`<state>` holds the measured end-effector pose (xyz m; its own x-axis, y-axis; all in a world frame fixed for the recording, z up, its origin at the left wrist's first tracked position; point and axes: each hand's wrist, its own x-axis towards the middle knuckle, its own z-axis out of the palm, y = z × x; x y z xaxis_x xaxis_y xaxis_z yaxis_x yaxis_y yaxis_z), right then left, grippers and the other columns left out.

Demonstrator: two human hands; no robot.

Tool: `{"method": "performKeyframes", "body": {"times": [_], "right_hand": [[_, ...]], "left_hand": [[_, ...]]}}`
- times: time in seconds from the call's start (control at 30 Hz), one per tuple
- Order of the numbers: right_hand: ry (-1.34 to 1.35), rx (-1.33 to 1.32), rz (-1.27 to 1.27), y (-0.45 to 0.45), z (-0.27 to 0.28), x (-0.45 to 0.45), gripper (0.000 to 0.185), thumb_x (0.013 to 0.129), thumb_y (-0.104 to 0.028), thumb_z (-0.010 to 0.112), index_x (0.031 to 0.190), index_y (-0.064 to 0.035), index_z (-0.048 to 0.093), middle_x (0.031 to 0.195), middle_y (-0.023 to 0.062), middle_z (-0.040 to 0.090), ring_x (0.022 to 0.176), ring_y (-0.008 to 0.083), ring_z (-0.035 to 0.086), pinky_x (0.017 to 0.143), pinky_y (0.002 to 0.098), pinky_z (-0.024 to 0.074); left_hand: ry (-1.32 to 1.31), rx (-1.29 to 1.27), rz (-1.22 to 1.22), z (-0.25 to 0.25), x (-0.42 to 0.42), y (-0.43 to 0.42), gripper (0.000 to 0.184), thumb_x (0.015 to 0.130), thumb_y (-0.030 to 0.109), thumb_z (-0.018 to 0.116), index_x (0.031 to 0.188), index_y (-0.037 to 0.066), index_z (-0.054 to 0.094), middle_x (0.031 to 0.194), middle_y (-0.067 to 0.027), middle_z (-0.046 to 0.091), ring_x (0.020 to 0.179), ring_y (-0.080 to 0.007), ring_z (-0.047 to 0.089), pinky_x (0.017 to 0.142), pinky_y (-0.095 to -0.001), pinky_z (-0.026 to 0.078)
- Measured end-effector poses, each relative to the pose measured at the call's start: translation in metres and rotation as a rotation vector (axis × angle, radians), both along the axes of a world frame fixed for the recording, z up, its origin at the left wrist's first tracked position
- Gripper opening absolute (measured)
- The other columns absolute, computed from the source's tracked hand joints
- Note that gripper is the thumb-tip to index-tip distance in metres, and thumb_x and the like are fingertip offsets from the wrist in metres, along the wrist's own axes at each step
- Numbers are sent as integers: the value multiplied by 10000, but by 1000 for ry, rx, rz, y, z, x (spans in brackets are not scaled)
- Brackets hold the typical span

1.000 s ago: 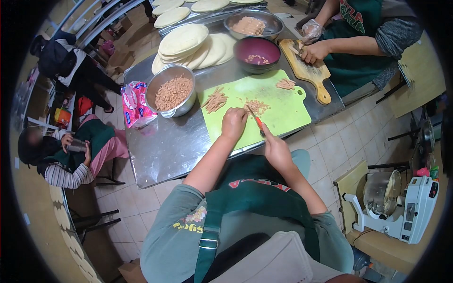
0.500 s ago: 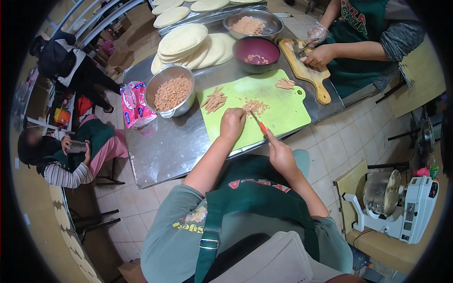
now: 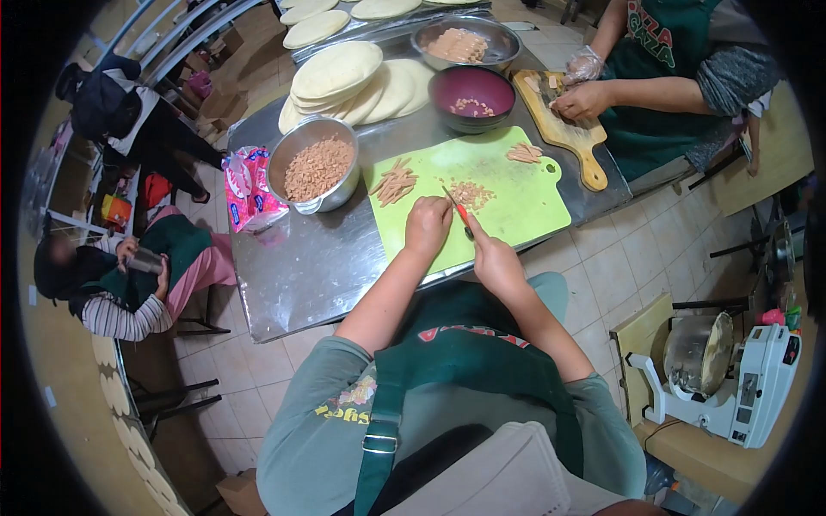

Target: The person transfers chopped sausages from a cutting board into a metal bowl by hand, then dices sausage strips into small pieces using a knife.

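Observation:
My right hand (image 3: 497, 262) grips a knife (image 3: 460, 212) with a red and black handle, its blade beside my left hand (image 3: 428, 225). That left hand is closed on the green cutting board (image 3: 516, 202), near small chopped pieces (image 3: 471, 194); whatever its fingers press on is too small to name. Pink-brown strips (image 3: 394, 182) lie at the board's left, and a smaller bunch (image 3: 524, 153) lies at its upper right. A metal pot (image 3: 348, 186) of chopped pieces stands left of the board. Behind the board, the purple bowl (image 3: 473, 84) holds a few pieces.
Round flatbreads (image 3: 337, 70) are stacked behind the pot, and a pink packet (image 3: 250, 191) lies left of it. A co-worker's hands (image 3: 582, 96) are over a wooden board (image 3: 587, 138). A metal bowl (image 3: 422, 40) stands behind. Two other people are at the left.
My right hand and the knife have shifted left, with the blade now closer to my left hand. The co-worker's hands have moved slightly over the wooden board.

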<state>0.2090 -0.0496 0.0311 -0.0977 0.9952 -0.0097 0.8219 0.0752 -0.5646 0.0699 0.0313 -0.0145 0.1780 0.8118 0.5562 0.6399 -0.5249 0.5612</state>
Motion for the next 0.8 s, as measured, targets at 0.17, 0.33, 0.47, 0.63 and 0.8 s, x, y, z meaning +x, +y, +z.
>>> {"method": "performKeyframes", "body": {"times": [0.17, 0.33, 0.47, 0.63, 0.8], "right_hand": [[-39, -33, -2, -22, -4, 6, 480, 851, -42, 458, 1327, -79, 411, 719, 240, 562, 664, 401, 561, 618, 466, 438], [89, 185, 20, -54, -12, 22, 483, 834, -15, 456, 1313, -70, 432, 659, 212, 545, 579, 380, 531, 563, 474, 425], [211, 248, 35, -45, -7, 23, 474, 837, -21, 462, 1307, -74, 442, 656, 212, 539, 578, 378, 532, 562, 461, 430], [24, 96, 20, -24, -5, 12, 510, 847, -49, 474, 1347, -108, 394, 741, 238, 565, 682, 401, 562, 637, 460, 443], [-54, 11, 32, -10, 5, 2, 508, 849, -70, 468, 1349, -116, 394, 686, 225, 552, 642, 399, 563, 619, 472, 441]], "left_hand": [[-7, -12, 17, 0, 0, 0, 37, 706, 44, 656, 727, 16, 644, 731, -136, 607, 724, -308, 560, 669, -387, 467], [-18, -75, 6, 0, -4, 0, 54, 721, 60, 667, 738, 11, 652, 737, -149, 619, 712, -317, 577, 665, -393, 459], [-10, -101, 14, 3, -5, -1, 59, 721, 63, 666, 735, 9, 648, 730, -151, 618, 711, -318, 578, 673, -395, 459], [-17, -52, -1, 2, -5, -3, 51, 717, 49, 653, 738, 4, 642, 730, -156, 620, 716, -325, 582, 683, -393, 463], [-13, -64, 10, -2, -4, -2, 50, 712, 43, 652, 740, 2, 642, 735, -155, 621, 718, -326, 582, 683, -392, 465]]}}
